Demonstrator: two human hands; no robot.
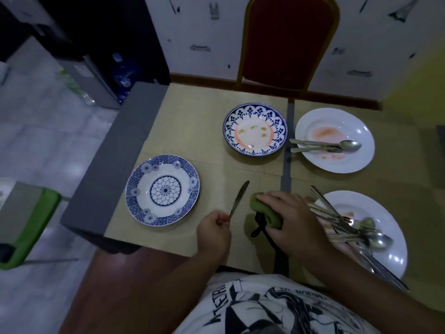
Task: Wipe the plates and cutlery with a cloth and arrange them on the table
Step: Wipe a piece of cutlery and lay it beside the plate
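Knife [238, 198] is near the table's [96, 189] near edge, over the beige placemat [192, 131]. Its handle is pinched in the curled fingers of the left hand [213, 228]; whether the blade touches the mat I cannot tell. Its long axis runs from near-left to far-right, with the tip slanting away from the person and leaning toward the right.

Just right of the blade's lower half, close but apart, the right hand [290, 219] lies palm down. Its fingers curl over the green cloth [263, 212] and hold it bunched against the mat. A black strap [258, 231] shows from under the cloth.

So the cloth is on the side the blade leans to. My guess is that wiping calls for only a short sideways meeting, either cloth brought left or blade swung right. The right hand alone has the cloth and the left alone has the knife.

Left of the knife, toward the left edge, sits the flower-patterned plate [144, 186], which looks clean. Toward the far edge is the blue-rimmed plate [255, 109], smeared orange. Beside it, toward the far right corner, the far white plate [361, 121] is also smeared and has a spoon [346, 145] lying across it.

At the near right the near white plate [385, 213] carries a cutlery pile [349, 225] whose handles reach just beside the right hand. Most of the work seems to be ahead
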